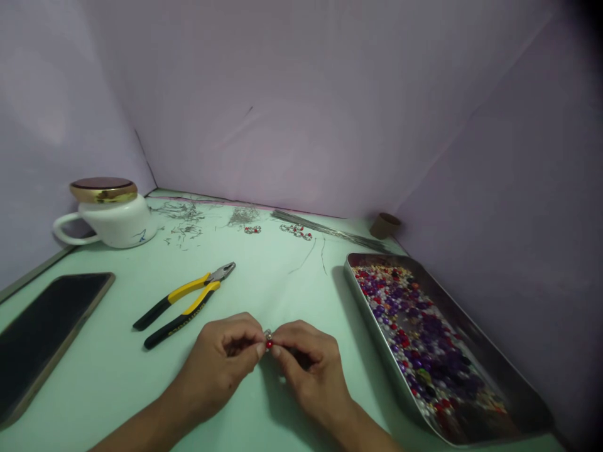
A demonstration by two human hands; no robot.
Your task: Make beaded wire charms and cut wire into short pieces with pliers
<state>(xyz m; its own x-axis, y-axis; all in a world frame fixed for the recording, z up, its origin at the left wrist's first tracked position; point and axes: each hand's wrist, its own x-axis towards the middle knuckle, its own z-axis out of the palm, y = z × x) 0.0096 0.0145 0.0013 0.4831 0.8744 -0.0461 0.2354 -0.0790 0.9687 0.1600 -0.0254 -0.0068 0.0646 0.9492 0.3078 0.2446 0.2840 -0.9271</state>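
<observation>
Both hands meet near the front middle of the pale green table. My left hand [226,358] pinches the left side of a small beaded piece [269,343], which shows a red bead and silvery parts. My right hand [311,361] pinches its right side between thumb and forefinger. Pliers [188,304] with yellow and black handles lie just beyond my left hand, jaws toward the back. Farther back are a small red and silver beaded piece [253,230] and a longer one [296,231].
At the right stands a metal tray [377,336] of mixed beads. A phone [49,339] and a lidded white mug [117,223] are at the left. Wire scraps [181,213], a wire bundle [330,230] and a brown cylinder [385,225] lie along the back.
</observation>
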